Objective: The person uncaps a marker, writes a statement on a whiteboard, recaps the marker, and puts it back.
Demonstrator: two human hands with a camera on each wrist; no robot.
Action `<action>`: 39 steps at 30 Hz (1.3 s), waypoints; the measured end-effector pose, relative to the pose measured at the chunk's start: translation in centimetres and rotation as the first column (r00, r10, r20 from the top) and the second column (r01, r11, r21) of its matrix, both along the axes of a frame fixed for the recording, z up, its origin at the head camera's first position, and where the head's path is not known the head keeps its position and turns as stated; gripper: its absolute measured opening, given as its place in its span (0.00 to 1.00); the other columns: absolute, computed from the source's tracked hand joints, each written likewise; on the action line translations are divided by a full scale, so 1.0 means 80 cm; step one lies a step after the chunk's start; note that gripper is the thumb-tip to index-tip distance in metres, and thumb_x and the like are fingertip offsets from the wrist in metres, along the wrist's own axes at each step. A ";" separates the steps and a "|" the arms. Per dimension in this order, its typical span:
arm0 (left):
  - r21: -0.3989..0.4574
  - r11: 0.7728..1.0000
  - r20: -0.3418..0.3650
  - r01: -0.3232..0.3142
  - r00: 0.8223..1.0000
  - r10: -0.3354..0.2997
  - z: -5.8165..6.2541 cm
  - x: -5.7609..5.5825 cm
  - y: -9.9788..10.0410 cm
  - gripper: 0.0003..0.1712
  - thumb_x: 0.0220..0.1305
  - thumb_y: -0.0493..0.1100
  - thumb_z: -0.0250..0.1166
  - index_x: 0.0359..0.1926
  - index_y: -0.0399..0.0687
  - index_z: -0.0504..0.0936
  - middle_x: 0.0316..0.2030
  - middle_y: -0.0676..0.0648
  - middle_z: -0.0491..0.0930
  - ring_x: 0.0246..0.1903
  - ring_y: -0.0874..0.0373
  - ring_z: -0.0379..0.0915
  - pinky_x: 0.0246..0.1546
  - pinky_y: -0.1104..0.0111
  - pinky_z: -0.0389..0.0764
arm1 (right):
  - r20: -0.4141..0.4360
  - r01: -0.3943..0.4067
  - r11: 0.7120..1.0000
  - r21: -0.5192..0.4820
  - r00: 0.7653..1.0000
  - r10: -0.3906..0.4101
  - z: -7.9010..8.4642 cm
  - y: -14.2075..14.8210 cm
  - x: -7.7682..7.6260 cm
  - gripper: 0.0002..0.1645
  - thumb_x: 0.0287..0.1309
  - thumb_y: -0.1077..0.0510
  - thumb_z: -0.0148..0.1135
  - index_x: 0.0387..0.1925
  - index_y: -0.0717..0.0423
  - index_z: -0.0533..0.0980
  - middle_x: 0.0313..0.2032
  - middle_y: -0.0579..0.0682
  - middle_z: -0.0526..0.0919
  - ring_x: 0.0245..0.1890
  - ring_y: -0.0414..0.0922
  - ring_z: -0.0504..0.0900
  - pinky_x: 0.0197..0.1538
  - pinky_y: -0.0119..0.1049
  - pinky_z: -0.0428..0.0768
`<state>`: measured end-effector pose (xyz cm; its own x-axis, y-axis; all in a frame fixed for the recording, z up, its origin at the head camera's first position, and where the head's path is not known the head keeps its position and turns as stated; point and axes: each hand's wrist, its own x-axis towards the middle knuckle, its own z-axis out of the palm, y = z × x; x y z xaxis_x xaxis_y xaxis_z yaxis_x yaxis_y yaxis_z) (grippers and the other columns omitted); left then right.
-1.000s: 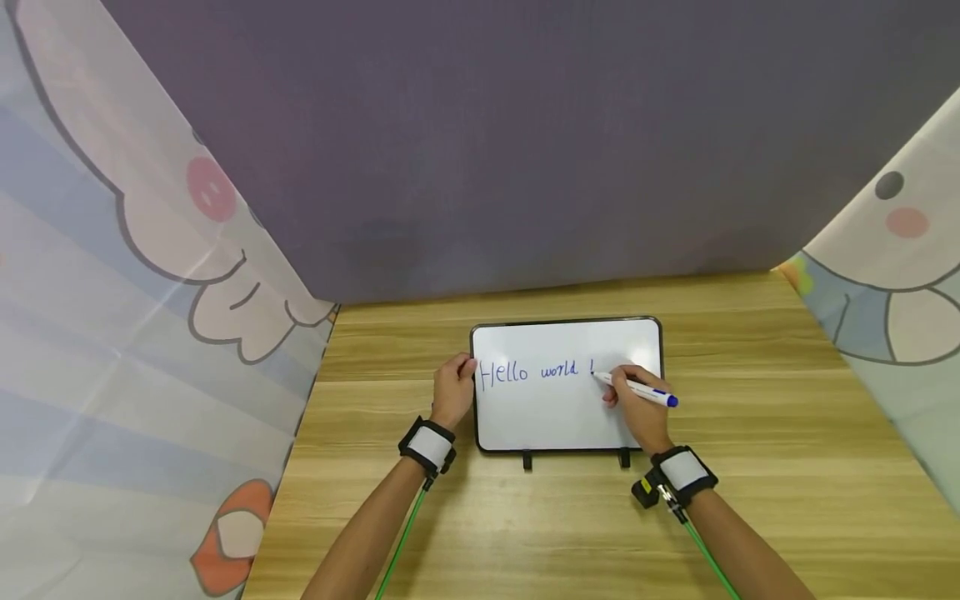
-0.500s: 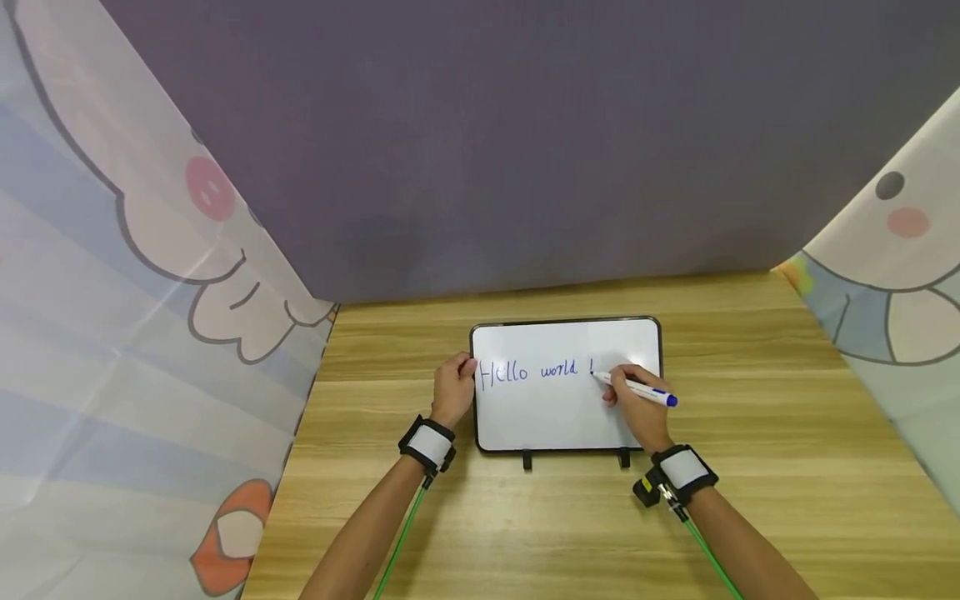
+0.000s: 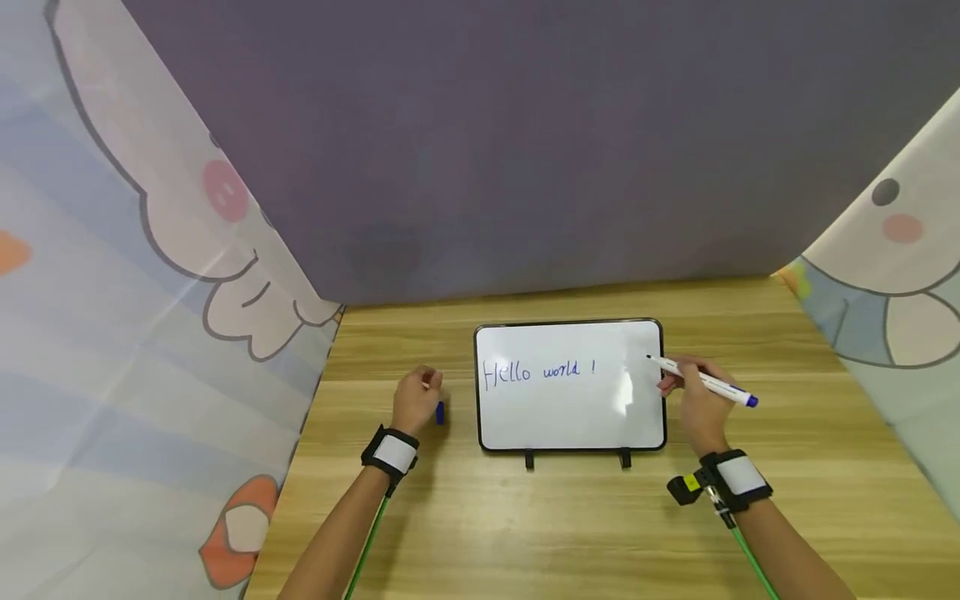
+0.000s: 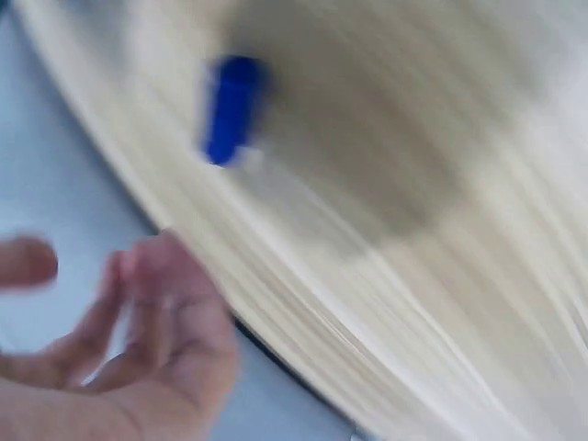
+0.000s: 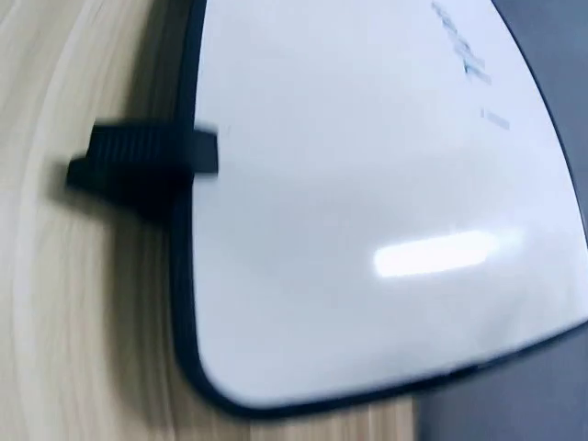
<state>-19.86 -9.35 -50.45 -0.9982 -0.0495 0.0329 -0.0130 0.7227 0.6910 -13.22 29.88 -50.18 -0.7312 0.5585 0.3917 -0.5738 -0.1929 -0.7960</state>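
A black-framed whiteboard [image 3: 570, 421] stands on two small black feet, with "Hello world !" in blue handwriting [image 3: 538, 371]. At its right edge my right hand [image 3: 705, 408] pinches a white marker [image 3: 708, 382] with a blue end, its dark tip over the board's right part. Left of the board, my left hand [image 3: 415, 402] is empty, thumb and fingers apart in the left wrist view. Close beside it a blue marker cap [image 4: 234, 110] lies on the table. The right wrist view shows the board's corner and one black foot [image 5: 142, 161], but no hand.
The wood-grain table [image 3: 525, 533] runs back to a dark grey partition [image 3: 525, 167]. Cartoon-printed sheets [image 3: 135, 333] flank it on both sides. Green cables [image 3: 367, 546] trail from both wrist straps.
My left hand has let go of the board's left edge and moved left, and the blue cap now shows beside it. My right hand has lifted the marker off the writing and moved right.
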 end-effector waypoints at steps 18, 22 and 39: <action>-0.297 0.954 -0.023 0.050 0.998 -0.059 -0.044 0.021 -0.013 0.08 0.55 0.37 0.65 0.33 0.36 0.77 0.30 0.39 0.77 0.30 0.44 0.76 0.31 0.57 0.77 | 0.114 0.077 0.997 -0.011 0.991 -0.076 -0.017 0.057 0.015 0.09 0.58 0.68 0.56 0.32 0.77 0.75 0.18 0.52 0.83 0.12 0.42 0.79 0.15 0.31 0.74; -0.230 0.973 -0.095 0.031 0.994 -0.054 -0.037 0.022 -0.012 0.05 0.58 0.34 0.60 0.36 0.36 0.74 0.33 0.38 0.75 0.32 0.43 0.75 0.33 0.56 0.77 | 0.108 0.041 0.999 -0.010 0.993 -0.040 -0.023 0.057 0.008 0.09 0.58 0.69 0.55 0.32 0.75 0.76 0.19 0.52 0.83 0.13 0.42 0.80 0.15 0.31 0.75; 0.012 0.948 -0.483 0.318 0.832 -0.273 0.087 0.036 0.104 0.12 0.66 0.34 0.54 0.50 0.41 0.72 0.47 0.41 0.70 0.48 0.49 0.73 0.50 0.59 0.77 | 0.121 -0.207 0.959 0.193 0.975 0.186 0.110 -0.087 -0.046 0.08 0.61 0.65 0.54 0.30 0.65 0.78 0.16 0.50 0.81 0.13 0.41 0.78 0.16 0.33 0.75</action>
<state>-16.94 -1.04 -43.48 -0.8310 0.2202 0.5108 0.5335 0.5759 0.6195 -16.92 22.89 -41.41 -0.8600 0.3164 0.4003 -0.4554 -0.1218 -0.8819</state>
